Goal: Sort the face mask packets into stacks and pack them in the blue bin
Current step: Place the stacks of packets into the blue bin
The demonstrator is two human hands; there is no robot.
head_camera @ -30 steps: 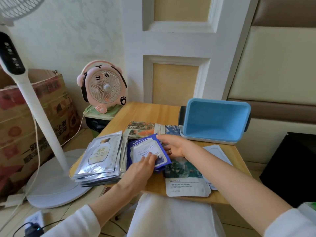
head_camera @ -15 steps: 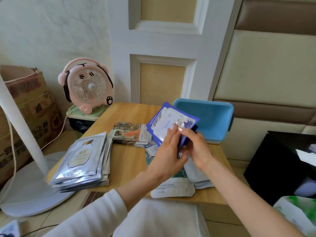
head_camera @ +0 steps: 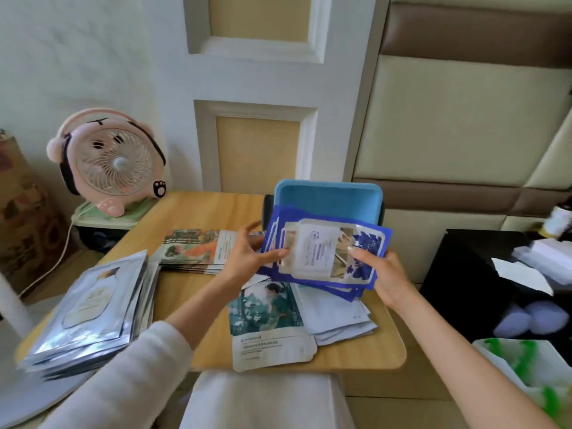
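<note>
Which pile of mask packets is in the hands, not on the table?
The dark blue stack, gripped by left hand and right hand before the blue bin. The silver pile, orange pile, green packet and white pile lie on the table.

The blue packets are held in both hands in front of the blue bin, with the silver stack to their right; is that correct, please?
No: the head view shows the silver stack to their left; the left hand and right hand hold the blue packets in front of the blue bin.
</note>
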